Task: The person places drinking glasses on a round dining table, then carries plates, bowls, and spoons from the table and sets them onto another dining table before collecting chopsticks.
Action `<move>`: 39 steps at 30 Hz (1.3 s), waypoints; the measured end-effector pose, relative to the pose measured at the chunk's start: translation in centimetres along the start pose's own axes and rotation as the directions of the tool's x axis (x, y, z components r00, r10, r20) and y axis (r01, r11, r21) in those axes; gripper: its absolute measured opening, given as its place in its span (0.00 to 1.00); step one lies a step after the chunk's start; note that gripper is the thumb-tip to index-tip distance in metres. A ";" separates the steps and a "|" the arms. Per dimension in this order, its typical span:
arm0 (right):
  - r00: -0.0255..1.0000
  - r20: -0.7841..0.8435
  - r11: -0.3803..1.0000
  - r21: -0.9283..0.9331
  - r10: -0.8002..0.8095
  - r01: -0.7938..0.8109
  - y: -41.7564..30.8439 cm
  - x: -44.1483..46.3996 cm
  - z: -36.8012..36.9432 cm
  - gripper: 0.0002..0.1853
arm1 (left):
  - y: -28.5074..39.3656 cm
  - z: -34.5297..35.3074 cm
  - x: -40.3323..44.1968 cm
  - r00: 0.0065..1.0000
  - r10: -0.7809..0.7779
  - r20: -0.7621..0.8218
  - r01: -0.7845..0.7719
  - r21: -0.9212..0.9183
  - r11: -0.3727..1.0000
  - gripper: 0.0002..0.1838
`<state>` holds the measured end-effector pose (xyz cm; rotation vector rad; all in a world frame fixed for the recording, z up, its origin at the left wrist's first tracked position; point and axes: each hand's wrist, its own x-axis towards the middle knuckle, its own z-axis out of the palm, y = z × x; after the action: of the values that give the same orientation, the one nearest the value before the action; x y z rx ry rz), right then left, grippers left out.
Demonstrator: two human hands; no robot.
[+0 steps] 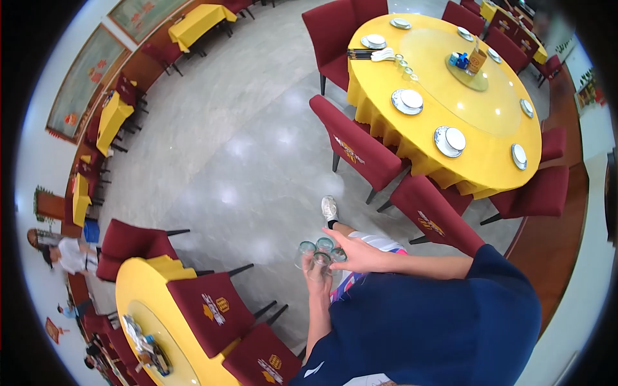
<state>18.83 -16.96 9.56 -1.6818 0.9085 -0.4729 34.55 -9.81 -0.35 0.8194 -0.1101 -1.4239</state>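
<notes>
Several small clear drinking glasses (307, 247) are bunched together in front of my body, their round rims facing up. My left hand (315, 275) is closed around the cluster from below. From the other side, my right hand (360, 252) reaches in with its thumb and fingers around a glass (338, 255) at the cluster's edge. The fingers partly cover the lower parts of the glasses. Both hands are over the grey floor, apart from the tables.
A round yellow-clothed table (380, 145) at upper right bears bowls on plates (407, 101), black chopsticks (360, 55), white spoons (384, 55) and small glasses (407, 74). Maroon chairs (357, 141) surround it. Another yellow table (138, 273) stands at lower left. A person (71, 254) is at far left.
</notes>
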 end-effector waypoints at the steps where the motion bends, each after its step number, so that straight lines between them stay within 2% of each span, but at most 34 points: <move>1: 1.000 -0.018 1.000 0.011 0.006 -0.006 0.2 1.4 -0.3 0.47 | 0.9 0.0 1.8 1.000 0.001 0.006 -0.001 0.036 0.999 0.16; 3: 0.996 0.029 0.995 0.051 0.084 -0.086 0.6 5.0 -1.1 0.46 | 2.8 -0.1 5.5 1.000 -0.008 0.023 0.006 0.100 0.995 0.16; 6: 1.000 -0.001 0.999 0.044 0.030 -0.030 2.0 10.7 -2.1 0.45 | 6.0 0.5 11.7 0.999 -0.036 0.015 0.031 0.236 0.971 0.18; 8: 1.000 -0.015 1.000 0.028 0.005 -0.004 2.5 15.0 -3.1 0.45 | 8.5 1.7 15.7 0.998 -0.031 0.050 0.013 0.334 0.942 0.14; 11: 0.999 -0.009 0.998 0.056 -0.040 0.041 1.0 20.2 -5.5 0.43 | 12.5 5.5 20.1 0.998 -0.043 0.047 0.024 0.338 0.941 0.12; 14: 0.997 -0.082 0.997 0.074 -0.006 0.012 -1.2 24.8 -8.3 0.41 | 15.6 7.7 26.3 0.989 -0.034 0.141 -0.018 0.356 0.934 0.14; 17: 0.994 -0.106 0.987 0.156 0.040 -0.023 -0.3 29.0 -8.8 0.38 | 17.3 9.0 31.6 0.989 0.084 0.126 -0.122 0.333 0.935 0.16; 20: 0.974 -0.196 0.961 0.271 0.111 -0.055 -0.7 32.0 -10.3 0.35 | 18.4 11.7 36.3 0.982 0.007 0.189 -0.067 0.315 0.947 0.14; 22: 0.947 -0.274 0.942 0.328 0.169 -0.074 -0.8 33.4 -12.1 0.34 | 18.3 13.8 39.5 0.970 -0.099 0.224 0.034 0.278 0.960 0.13; 24: 0.913 -0.372 0.947 0.319 0.165 -0.041 0.7 34.5 -13.5 0.34 | 17.9 15.9 42.3 0.934 -0.230 0.275 0.126 0.349 0.929 0.11; 25: 0.892 -0.378 0.939 0.319 0.250 -0.128 0.5 34.6 -14.6 0.34 | 16.7 15.8 43.9 0.909 -0.199 0.367 0.043 0.392 0.919 0.06; 26: 0.865 -0.381 0.923 0.326 0.328 -0.206 0.3 35.0 -15.3 0.35 | 16.0 16.2 45.2 0.901 -0.219 0.374 0.053 0.408 0.912 0.06; 27: 0.856 -0.399 0.920 0.339 0.330 -0.196 0.3 35.4 -15.7 0.35 | 15.5 16.8 46.5 0.874 -0.290 0.389 0.092 0.454 0.886 0.06; 29: 0.755 -0.474 0.880 0.376 0.453 -0.292 0.3 36.4 -17.1 0.35 | 15.2 18.9 49.9 0.827 -0.373 0.421 0.126 0.508 0.852 0.05; 31: 0.705 -0.524 0.853 0.468 0.479 -0.232 0.1 38.0 -17.7 0.34 | 15.3 20.9 52.6 0.682 -0.597 0.422 0.439 0.417 0.796 0.07; 32: 0.670 -0.545 0.820 0.545 0.504 -0.174 -0.2 38.7 -17.7 0.33 | 15.8 21.6 53.8 0.663 -0.617 0.423 0.457 0.424 0.782 0.07; 34: 0.636 -0.577 0.813 0.564 0.513 -0.144 -0.8 40.7 -18.4 0.33 | 17.1 23.7 56.2 0.536 -0.715 0.449 0.526 0.485 0.699 0.10; 35: 0.625 -0.594 0.808 0.579 0.507 -0.105 -0.9 42.0 -18.6 0.32 | 17.5 24.2 57.5 0.516 -0.726 0.454 0.534 0.492 0.687 0.10; 37: 0.608 -0.609 0.796 0.602 0.509 -0.064 -1.4 44.9 -18.5 0.31 | 19.3 24.6 59.9 0.498 -0.690 0.524 0.394 0.572 0.719 0.09; 39: 0.641 -0.577 0.771 0.636 0.506 -0.035 -1.7 47.8 -19.0 0.30 | 21.9 25.3 62.1 0.465 -0.713 0.525 0.412 0.584 0.699 0.09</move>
<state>35.70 -65.55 10.29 -0.7133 1.4073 -1.1240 51.14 -78.14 5.72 0.5471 -0.8274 -2.4108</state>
